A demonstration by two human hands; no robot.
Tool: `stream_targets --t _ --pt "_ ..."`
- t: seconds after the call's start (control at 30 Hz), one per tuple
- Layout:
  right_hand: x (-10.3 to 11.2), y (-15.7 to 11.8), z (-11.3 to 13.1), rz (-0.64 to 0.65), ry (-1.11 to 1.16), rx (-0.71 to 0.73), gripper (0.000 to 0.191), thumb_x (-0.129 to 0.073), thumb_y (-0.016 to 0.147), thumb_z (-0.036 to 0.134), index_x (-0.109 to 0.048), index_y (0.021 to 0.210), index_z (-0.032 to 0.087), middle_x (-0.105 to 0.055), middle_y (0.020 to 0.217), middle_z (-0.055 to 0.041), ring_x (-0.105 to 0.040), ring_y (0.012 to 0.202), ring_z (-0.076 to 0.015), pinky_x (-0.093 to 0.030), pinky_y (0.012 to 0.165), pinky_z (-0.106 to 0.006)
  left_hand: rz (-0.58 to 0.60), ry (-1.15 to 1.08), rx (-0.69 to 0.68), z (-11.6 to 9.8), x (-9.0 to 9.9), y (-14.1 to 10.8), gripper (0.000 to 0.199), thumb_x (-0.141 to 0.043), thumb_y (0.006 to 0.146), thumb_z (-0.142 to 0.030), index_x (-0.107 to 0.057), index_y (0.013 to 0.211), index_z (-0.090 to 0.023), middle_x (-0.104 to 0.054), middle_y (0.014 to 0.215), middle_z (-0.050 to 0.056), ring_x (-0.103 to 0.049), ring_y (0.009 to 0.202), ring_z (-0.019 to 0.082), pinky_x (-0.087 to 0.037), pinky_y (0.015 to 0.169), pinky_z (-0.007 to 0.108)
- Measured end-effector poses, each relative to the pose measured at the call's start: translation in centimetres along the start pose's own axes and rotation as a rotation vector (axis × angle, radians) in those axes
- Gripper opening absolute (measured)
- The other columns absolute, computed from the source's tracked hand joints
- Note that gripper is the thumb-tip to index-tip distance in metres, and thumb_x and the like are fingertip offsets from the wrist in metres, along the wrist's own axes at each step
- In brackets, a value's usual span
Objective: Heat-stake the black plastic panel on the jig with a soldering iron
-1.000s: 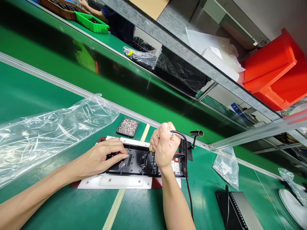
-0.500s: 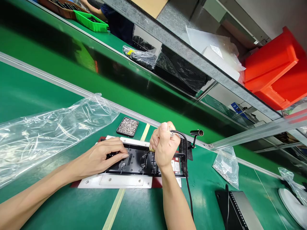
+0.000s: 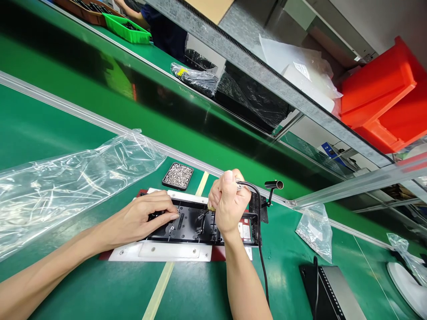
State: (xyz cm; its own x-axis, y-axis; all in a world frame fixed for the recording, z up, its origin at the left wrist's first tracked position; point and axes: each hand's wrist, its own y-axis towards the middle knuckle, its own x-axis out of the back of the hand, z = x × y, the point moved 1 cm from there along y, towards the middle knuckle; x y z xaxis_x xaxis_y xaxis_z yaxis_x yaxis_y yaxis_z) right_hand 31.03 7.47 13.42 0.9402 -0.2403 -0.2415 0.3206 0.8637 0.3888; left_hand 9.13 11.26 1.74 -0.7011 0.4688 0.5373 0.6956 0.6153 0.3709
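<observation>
A black plastic housing [image 3: 187,226] lies in a white and dark red fixture [image 3: 160,252] on the green table. My right hand [image 3: 229,200] is wrapped round a corded tool [image 3: 211,207], whose thin tip points down and left into the housing; most of its body is hidden by the fingers. My left hand [image 3: 151,215] rests over the housing's left part, fingers bent and drawn together near its surface; what they hold, if anything, is hidden. Behind the fixture sits a small black tray [image 3: 178,176] full of small metal parts.
Clear plastic film [image 3: 83,182] covers the table at left. A metal tube holder [image 3: 273,185], a plastic bag [image 3: 315,233] and a black and grey device [image 3: 333,293] are at right. A metal shelf with a red bin [image 3: 376,98] hangs above; a person's arm [image 3: 131,13] shows at the far side.
</observation>
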Motion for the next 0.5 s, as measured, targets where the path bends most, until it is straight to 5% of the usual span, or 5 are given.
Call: stream_targets --t 0.5 --pt "0.12 -0.02 -0.2 -0.003 0.024 0.001 0.067 -0.08 0.108 0.074 -0.039 0.078 0.03 -0.038 0.052 0.0123 -0.031 0.039 -0.0064 -0.032 0.033 -0.019 0.006 -0.001 0.006 0.02 -0.03 -0.03 0.034 -0.061 0.128 -0.043 -0.083 0.108 -0.026 -0.079 0.103 -0.001 -0.069 0.094 0.019 -0.048 0.094 0.034"
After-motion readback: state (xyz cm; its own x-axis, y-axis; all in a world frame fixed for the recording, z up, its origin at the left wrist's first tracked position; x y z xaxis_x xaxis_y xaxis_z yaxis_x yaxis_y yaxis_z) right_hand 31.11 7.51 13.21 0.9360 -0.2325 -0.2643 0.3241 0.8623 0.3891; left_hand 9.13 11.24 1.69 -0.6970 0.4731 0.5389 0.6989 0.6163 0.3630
